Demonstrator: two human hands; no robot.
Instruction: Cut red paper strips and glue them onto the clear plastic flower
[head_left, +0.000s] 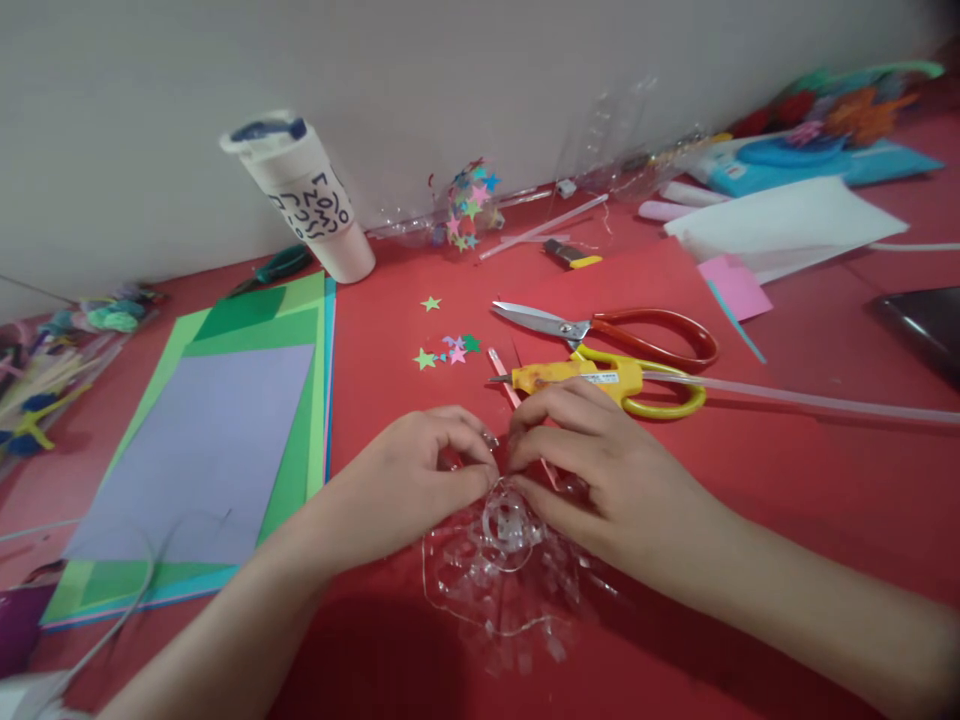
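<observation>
A clear, cut plastic piece (510,525) with a round ring at its middle and ragged strips around it lies in front of me. Thin wire (487,628) loops over it and past its lower side. My left hand (424,470) pinches at the ring's upper edge, thumb against fingertips. Facing it, my right hand (600,465) is closed at the same edge, its fingertips almost touching the left ones. Whether they grip plastic, wire or both is hard to tell. Just beyond the right fingers lies a yellow glue gun (577,380) with a long clear glue stick.
Scissors (645,335) with red and yellow handles lie behind the glue gun. Several paper stars (426,358) are scattered nearby. Coloured paper sheets (202,450) are stacked at left. A white tumbler (315,200) stands by the wall, and a cutter (570,254) lies further right.
</observation>
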